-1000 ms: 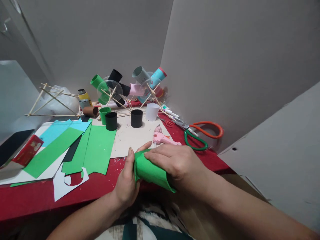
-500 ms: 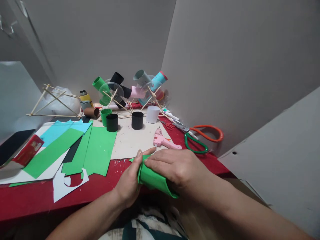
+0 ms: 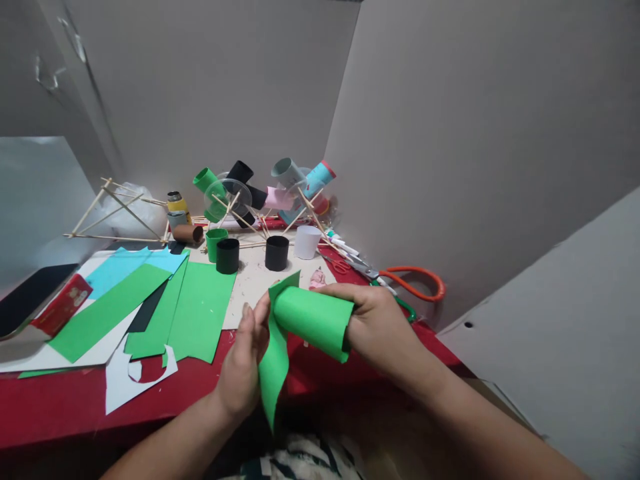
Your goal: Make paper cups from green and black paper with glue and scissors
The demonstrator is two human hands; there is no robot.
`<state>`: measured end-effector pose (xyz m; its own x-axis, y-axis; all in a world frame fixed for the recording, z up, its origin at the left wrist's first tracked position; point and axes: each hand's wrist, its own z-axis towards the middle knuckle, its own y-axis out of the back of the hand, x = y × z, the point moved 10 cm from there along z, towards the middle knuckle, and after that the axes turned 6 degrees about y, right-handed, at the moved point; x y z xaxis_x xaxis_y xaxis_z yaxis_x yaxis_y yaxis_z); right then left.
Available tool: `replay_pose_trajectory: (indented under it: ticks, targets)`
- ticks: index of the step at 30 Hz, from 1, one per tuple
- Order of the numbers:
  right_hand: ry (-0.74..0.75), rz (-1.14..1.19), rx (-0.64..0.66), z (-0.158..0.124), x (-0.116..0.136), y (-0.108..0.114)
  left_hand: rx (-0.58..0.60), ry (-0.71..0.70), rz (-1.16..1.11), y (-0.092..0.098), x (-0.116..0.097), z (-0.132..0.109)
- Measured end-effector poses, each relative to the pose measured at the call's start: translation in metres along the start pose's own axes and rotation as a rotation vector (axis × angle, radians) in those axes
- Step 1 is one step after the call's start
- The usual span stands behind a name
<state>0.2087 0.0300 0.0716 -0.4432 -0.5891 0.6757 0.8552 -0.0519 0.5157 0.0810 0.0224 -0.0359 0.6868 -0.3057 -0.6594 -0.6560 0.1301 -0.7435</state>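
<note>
Since half a second ago, the right hand [image 3: 377, 320] has slid off the top of the green tube [image 3: 313, 319] to its right end, and a green sheet [image 3: 273, 380] now shows hanging at the left end. The tube is held in the air before the near edge of the red cloth [image 3: 190, 385]. Right fingers grip its right end, tips hidden, seemingly leaving the side uncovered. The left hand [image 3: 245, 363] has its thumb raised and lies against the sheet, probably backing it; whether those fingers pinch, I cannot tell, nor whether sheet and tube are joined. Just beyond, the pink glue gun [image 3: 317, 279] is mostly hidden. Cut green paper [image 3: 200, 307] bounds movement to the left, scissors [image 3: 420, 283] and a wall [image 3: 475, 167] to the right; open room seems to lie upward and nearer the lap.
</note>
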Motion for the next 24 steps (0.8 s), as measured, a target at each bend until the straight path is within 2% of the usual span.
replay_pose_trajectory:
  ticks: [5,9,12,18,21,24]
  targets:
    - [-0.140,0.138,0.076,0.001,-0.009,-0.012,0.139,0.178,-0.138,-0.023,-0.006,-0.005]
    - [-0.111,0.094,0.102,0.000,-0.012,-0.018,0.163,0.243,-0.155,-0.023,0.003,-0.010]
    - [0.039,-0.095,0.082,-0.002,-0.001,-0.012,0.195,0.227,-0.134,-0.024,0.008,-0.014]
    - [0.614,-0.310,0.128,-0.026,0.058,-0.017,0.202,0.147,-0.020,-0.019,0.014,-0.018]
    - [0.719,-0.402,0.139,-0.035,0.067,-0.023,0.154,0.116,0.098,-0.010,0.014,-0.018]
    - [0.716,-0.421,0.159,-0.036,0.062,-0.029,0.112,0.174,0.083,-0.005,0.020,-0.016]
